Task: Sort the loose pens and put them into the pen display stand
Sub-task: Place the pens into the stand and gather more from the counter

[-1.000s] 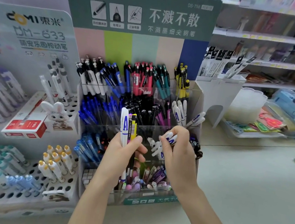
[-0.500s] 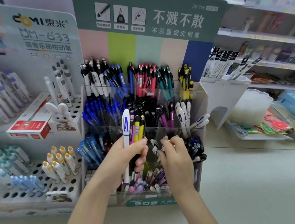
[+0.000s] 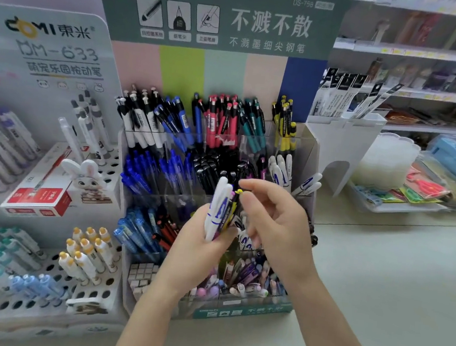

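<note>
Head view: the left hand (image 3: pixel 198 252) is curled round a bundle of pens (image 3: pixel 218 208), white ones with blue lettering beside a yellow-and-black one, held upright in front of the pen display stand (image 3: pixel 310 153). The right hand (image 3: pixel 278 224) hovers just right of the bundle, thumb and forefinger bent close to the yellow cap; whether they pinch it, I cannot tell. Both hands hide the stand's middle front compartments. Left of the stand sit a holed white rack (image 3: pixel 87 296), a red box (image 3: pixel 36 199) and a rabbit figure (image 3: pixel 87 176); right of it, a white riser (image 3: pixel 343 146)
</note>
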Demonstrator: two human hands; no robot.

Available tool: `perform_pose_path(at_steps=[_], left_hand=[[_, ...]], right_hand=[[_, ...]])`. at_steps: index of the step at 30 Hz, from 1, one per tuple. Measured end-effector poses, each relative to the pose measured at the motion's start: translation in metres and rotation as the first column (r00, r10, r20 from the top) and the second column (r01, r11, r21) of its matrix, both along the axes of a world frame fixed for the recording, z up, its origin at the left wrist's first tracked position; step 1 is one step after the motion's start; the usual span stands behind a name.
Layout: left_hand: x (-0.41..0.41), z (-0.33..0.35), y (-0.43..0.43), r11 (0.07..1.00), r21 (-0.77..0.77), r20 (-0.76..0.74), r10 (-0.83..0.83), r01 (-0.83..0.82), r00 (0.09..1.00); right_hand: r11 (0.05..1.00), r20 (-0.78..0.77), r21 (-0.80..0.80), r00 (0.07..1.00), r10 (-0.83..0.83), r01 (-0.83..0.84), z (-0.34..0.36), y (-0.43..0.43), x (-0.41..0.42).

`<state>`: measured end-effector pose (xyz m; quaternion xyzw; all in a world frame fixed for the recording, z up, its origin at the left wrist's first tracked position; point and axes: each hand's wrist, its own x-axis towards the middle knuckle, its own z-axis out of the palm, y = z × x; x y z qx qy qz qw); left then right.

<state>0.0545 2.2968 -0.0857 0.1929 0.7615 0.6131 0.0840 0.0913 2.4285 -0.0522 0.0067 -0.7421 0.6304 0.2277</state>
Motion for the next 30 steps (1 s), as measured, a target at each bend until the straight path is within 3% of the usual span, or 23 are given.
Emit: perform_pose_path(at_steps=[4,7,9,11,18,22,30], left_hand=[[0.001,-0.002,0.004,0.961,-0.233,-0.191,0.103,-0.147,0.976],[0.003,0.001,0.004,0.946,-0.286,-0.174,0.103,-0.15,0.979],[0.005,0.004,0.006,0.97,-0.229,-0.074,0.072,-0.087,0.995],[0.007,0.007,0.008,0.99,-0.139,0.027,0.031,-0.027,0.999],[0.002,0.007,0.006,0.984,0.07,0.201,-0.173,0.162,0.964],[0.001,0.003,0.007,0.975,0.131,0.241,-0.206,0.178,0.948],[-0.004,0.008,0.022,0.964,0.183,0.21,-0.228,0.19,0.951]], right_hand=[[0.98,0.071,0.197,0.996,-0.057,0.042,-0.002,-0.008,-0.005],[0.999,0.096,0.04,0.995,-0.027,0.024,-0.003,-0.008,-0.007],[0.987,0.114,-0.155,0.992,0.055,-0.037,-0.003,-0.008,-0.007],[0.975,0.122,-0.218,0.989,0.08,-0.052,-0.004,-0.007,-0.007],[0.974,0.079,-0.218,0.993,0.084,-0.065,-0.003,0.001,-0.002],[0.976,0.065,-0.203,0.993,0.095,-0.08,-0.004,0.006,0.0],[0.978,0.037,-0.203,0.999,-0.031,0.038,-0.002,0.033,-0.002]])
